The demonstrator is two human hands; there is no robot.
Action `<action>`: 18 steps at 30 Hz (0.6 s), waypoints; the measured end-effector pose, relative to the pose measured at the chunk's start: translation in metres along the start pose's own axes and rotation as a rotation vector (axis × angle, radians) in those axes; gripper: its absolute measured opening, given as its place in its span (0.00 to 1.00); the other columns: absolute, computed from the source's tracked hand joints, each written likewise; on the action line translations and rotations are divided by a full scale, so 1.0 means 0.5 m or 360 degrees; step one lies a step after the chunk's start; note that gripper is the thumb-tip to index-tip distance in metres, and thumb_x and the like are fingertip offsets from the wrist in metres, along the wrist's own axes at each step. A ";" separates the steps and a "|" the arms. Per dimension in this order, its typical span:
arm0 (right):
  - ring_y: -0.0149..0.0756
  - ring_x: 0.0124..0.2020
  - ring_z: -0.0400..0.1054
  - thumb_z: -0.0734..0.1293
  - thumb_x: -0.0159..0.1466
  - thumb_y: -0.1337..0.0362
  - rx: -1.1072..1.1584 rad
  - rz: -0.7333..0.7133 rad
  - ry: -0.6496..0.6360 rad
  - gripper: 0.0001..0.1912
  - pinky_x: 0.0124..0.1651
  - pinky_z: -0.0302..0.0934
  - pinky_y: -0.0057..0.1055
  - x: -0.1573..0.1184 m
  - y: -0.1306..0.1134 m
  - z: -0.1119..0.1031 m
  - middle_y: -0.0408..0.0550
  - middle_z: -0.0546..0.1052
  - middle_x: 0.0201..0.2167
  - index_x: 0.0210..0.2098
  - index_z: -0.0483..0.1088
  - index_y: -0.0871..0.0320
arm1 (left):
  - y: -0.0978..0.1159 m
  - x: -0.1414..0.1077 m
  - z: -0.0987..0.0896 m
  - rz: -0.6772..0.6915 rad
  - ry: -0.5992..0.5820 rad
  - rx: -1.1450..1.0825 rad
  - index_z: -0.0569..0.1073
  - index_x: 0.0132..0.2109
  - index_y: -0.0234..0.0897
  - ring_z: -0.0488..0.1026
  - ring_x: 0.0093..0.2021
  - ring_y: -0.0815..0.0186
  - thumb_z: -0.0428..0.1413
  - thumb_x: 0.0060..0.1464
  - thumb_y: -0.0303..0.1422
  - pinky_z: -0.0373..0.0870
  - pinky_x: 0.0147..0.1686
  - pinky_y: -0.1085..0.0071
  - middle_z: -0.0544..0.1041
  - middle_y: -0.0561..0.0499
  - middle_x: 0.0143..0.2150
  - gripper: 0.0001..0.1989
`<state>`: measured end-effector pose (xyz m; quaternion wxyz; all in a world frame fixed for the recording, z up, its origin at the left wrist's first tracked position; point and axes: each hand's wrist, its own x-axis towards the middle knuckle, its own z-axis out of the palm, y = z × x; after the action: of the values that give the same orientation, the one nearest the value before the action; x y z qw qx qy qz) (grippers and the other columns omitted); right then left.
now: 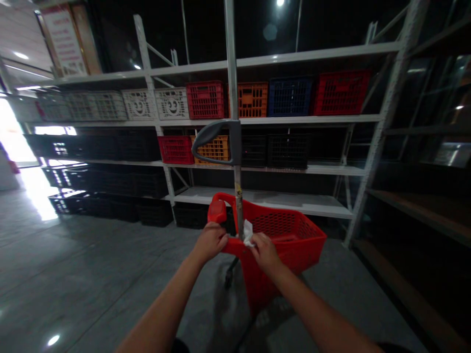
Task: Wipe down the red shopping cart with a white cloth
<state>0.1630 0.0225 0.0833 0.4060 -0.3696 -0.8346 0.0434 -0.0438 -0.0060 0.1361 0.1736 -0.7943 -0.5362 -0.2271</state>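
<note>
A red plastic shopping cart basket (283,245) stands in front of me, with a mesh wall and a thin metal pole (238,196) rising from it. A curved grey handle (215,137) tops the pole. My left hand (210,241) is closed around the basket's red rim, just below a thicker red grip (217,211). My right hand (265,252) pinches a crumpled white cloth or tissue (248,233) against the rim beside the pole. The cart's lower frame and a small black wheel (228,277) show under the basket, partly in shadow.
White metal shelving (257,196) runs ahead, holding red, orange, blue, white and black plastic crates (289,97). A polished grey concrete floor (91,274) spreads left, towards a bright opening (14,142). Dark shelving (415,196) stands close on the right.
</note>
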 end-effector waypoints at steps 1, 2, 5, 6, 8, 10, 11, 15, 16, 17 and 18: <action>0.38 0.36 0.62 0.60 0.58 0.72 -0.0078 0.0055 0.0018 0.05 0.40 0.55 0.31 -0.014 0.014 0.000 0.48 0.70 0.31 0.29 0.65 0.57 | -0.005 0.000 -0.001 -0.0002 -0.0003 -0.0003 0.70 0.23 0.36 0.67 0.31 0.67 0.43 0.53 0.32 0.61 0.40 0.69 0.72 0.50 0.24 0.16; 0.39 0.37 0.62 0.60 0.58 0.72 -0.0149 0.0134 0.0053 0.05 0.42 0.55 0.34 -0.023 0.025 -0.004 0.49 0.71 0.32 0.30 0.66 0.57 | -0.009 0.000 -0.003 0.0001 -0.0008 -0.0008 0.71 0.24 0.36 0.67 0.31 0.67 0.43 0.53 0.32 0.61 0.42 0.68 0.73 0.51 0.25 0.16; 0.42 0.40 0.64 0.59 0.60 0.71 -0.0193 0.0326 0.0172 0.11 0.46 0.56 0.38 -0.025 0.028 -0.020 0.53 0.73 0.37 0.40 0.68 0.59 | -0.012 -0.001 -0.012 -0.0027 0.0000 0.0025 0.72 0.25 0.37 0.68 0.38 0.64 0.43 0.53 0.33 0.56 0.49 0.62 0.75 0.50 0.28 0.16; 0.42 0.42 0.64 0.57 0.61 0.70 -0.0142 0.0309 0.0191 0.14 0.48 0.56 0.38 -0.020 0.020 -0.020 0.54 0.73 0.40 0.45 0.66 0.59 | -0.010 -0.002 -0.014 -0.0069 0.0028 0.0069 0.73 0.25 0.38 0.68 0.41 0.63 0.43 0.53 0.33 0.54 0.51 0.59 0.76 0.50 0.31 0.16; 0.41 0.46 0.64 0.56 0.62 0.71 0.0001 0.0157 0.0185 0.20 0.51 0.56 0.38 -0.006 -0.009 -0.001 0.53 0.72 0.45 0.53 0.62 0.57 | -0.001 -0.004 -0.014 -0.0179 0.0080 0.0167 0.74 0.26 0.38 0.67 0.45 0.59 0.43 0.53 0.35 0.53 0.51 0.56 0.76 0.48 0.35 0.17; 0.40 0.49 0.64 0.55 0.62 0.71 0.0136 0.0028 0.0174 0.24 0.52 0.57 0.37 0.009 -0.039 0.037 0.52 0.71 0.48 0.57 0.59 0.56 | 0.006 -0.005 -0.006 -0.0278 0.0108 0.0236 0.75 0.26 0.38 0.68 0.43 0.58 0.42 0.54 0.37 0.57 0.47 0.57 0.76 0.46 0.35 0.19; 0.39 0.49 0.64 0.54 0.62 0.72 0.0177 0.0000 0.0171 0.25 0.53 0.57 0.37 0.014 -0.050 0.060 0.52 0.71 0.49 0.58 0.57 0.56 | 0.007 -0.005 0.000 -0.0305 0.0112 0.0257 0.75 0.25 0.37 0.69 0.41 0.58 0.42 0.55 0.38 0.59 0.45 0.59 0.76 0.45 0.33 0.21; 0.38 0.50 0.64 0.53 0.60 0.75 0.0065 -0.0094 0.0149 0.27 0.57 0.53 0.39 0.002 -0.022 0.118 0.54 0.71 0.49 0.58 0.57 0.60 | -0.019 0.000 0.021 -0.0262 0.0126 0.0321 0.74 0.22 0.35 0.70 0.37 0.61 0.41 0.56 0.38 0.61 0.44 0.63 0.76 0.45 0.27 0.23; 0.38 0.51 0.64 0.53 0.59 0.76 0.0002 -0.0111 0.0127 0.27 0.59 0.50 0.41 -0.012 0.007 0.116 0.54 0.72 0.48 0.57 0.59 0.61 | -0.031 0.002 0.024 -0.0228 0.0118 0.0318 0.74 0.22 0.35 0.71 0.37 0.61 0.41 0.56 0.38 0.61 0.44 0.64 0.76 0.45 0.26 0.23; 0.38 0.51 0.64 0.53 0.58 0.76 -0.0056 -0.0092 0.0108 0.27 0.60 0.48 0.44 -0.029 0.043 0.104 0.54 0.72 0.48 0.56 0.60 0.61 | -0.042 0.003 0.026 -0.0194 0.0108 0.0310 0.74 0.22 0.35 0.71 0.37 0.62 0.41 0.56 0.37 0.61 0.44 0.65 0.76 0.46 0.26 0.23; 0.38 0.51 0.64 0.53 0.57 0.77 -0.0114 -0.0040 0.0093 0.27 0.60 0.46 0.45 -0.051 0.084 0.086 0.54 0.72 0.49 0.55 0.61 0.61 | -0.053 0.004 0.026 -0.0164 0.0099 0.0300 0.74 0.23 0.35 0.71 0.36 0.62 0.41 0.56 0.37 0.61 0.44 0.66 0.77 0.46 0.26 0.23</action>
<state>0.1673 0.0462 0.0227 0.4173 -0.3746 -0.8280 -0.0025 -0.0657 0.0122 0.1271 0.2521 -0.7384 -0.5895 -0.2089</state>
